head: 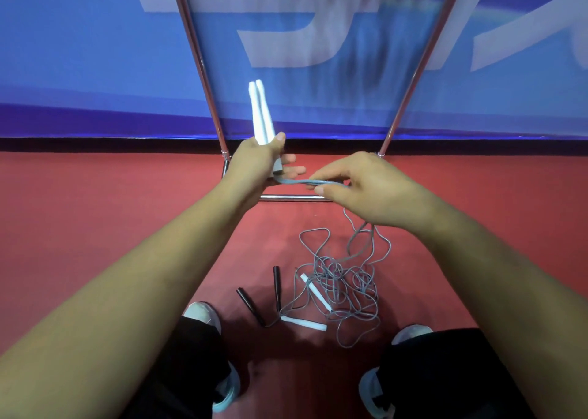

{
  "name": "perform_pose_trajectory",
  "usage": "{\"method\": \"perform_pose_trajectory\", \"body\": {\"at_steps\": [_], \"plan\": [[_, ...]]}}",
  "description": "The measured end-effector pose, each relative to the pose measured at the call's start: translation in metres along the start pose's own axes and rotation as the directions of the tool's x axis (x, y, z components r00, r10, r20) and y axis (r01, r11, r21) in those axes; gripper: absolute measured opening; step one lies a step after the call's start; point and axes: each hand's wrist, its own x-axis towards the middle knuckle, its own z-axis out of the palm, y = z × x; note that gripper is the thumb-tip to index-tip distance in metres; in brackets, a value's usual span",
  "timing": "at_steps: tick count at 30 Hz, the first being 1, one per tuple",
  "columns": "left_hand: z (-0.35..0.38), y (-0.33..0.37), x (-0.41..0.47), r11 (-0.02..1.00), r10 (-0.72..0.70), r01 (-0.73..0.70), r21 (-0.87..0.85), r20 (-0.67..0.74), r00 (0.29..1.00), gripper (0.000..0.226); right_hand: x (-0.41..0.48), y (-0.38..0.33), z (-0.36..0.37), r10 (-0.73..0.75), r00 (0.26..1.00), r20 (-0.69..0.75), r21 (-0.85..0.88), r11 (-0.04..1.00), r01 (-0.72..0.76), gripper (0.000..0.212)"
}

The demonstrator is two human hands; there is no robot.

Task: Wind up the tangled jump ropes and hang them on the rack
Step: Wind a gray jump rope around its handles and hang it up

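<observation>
**Grey rope in both grips, rack just beyond**

Banner (pixel 79 53) lettering is white, cropped, unreadable to me. Left grip (pixel 254 161) clasps two white handles (pixel 261 116) upright. Right grip (pixel 366 189) pinches the grey cord (pixel 305 181) stretched between both grips. On the floor (pixel 95 227) below the right grip: one tangle (pixel 343 285), two black handles (pixel 276 286), two more white floor handles (pixel 316 293). Rack (pixel 292 198) base bar lies just past the grips, with two chrome poles rising.

Red floor (pixel 95 227) w/ blue banner (pixel 63 53) (white lettering) behind.
</observation>
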Motion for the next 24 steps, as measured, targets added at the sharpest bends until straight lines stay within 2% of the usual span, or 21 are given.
{"method": "perform_pose_trajectory", "body": {"at_steps": [5, 7, 9, 11, 13, 16, 19, 21, 24], "plan": [[-0.001, 0.002, -0.004, 0.994, -0.079, 0.083, -0.064, 0.076, 0.994, 0.022, -0.003, 0.001, -0.011, -0.02, 0.995, -0.095, 0.019, 1.0, 0.022, 0.011], [0.0, 0.001, -0.006, 0.993, -0.066, 0.059, 0.105, 0.067, 0.996, 0.023, -0.004, 0.001, -0.015, 0.001, 0.99, -0.14, 0.033, 0.999, 0.004, 0.008], [0.001, -0.002, -0.008, 0.946, -0.029, -0.01, 0.323, 0.114, 0.993, 0.022, -0.006, 0.001, -0.019, 0.039, 0.984, -0.173, 0.056, 0.998, -0.03, 0.007], [0.004, -0.003, -0.012, 0.908, -0.054, -0.045, 0.418, 0.222, 0.974, 0.018, -0.005, 0.004, -0.024, 0.071, 0.976, -0.206, 0.059, 0.996, -0.06, 0.008], [0.006, -0.001, -0.018, 0.889, -0.101, -0.059, 0.454, 0.321, 0.942, 0.017, -0.005, 0.011, -0.031, 0.111, 0.964, -0.243, 0.045, 0.994, -0.103, 0.017], [0.005, 0.004, -0.021, 0.852, -0.105, -0.106, 0.513, 0.366, 0.925, 0.021, -0.007, 0.026, -0.044, 0.165, 0.973, -0.159, 0.038, 0.986, -0.161, 0.026], [-0.003, 0.003, -0.016, 0.805, -0.088, -0.142, 0.576, 0.352, 0.932, 0.024, -0.01, 0.041, -0.05, 0.207, 0.978, -0.025, -0.006, 0.978, -0.208, 0.015], [-0.007, 0.001, -0.014, 0.76, -0.111, -0.158, 0.63, 0.365, 0.924, 0.025, -0.009, 0.048, -0.05, 0.211, 0.977, -0.015, -0.01, 0.977, -0.211, 0.011], [-0.007, -0.001, -0.016, 0.64, -0.157, -0.209, 0.74, 0.392, 0.906, 0.023, -0.006, 0.052, -0.05, 0.216, 0.976, -0.027, -0.036, 0.976, -0.217, 0.009]]}}
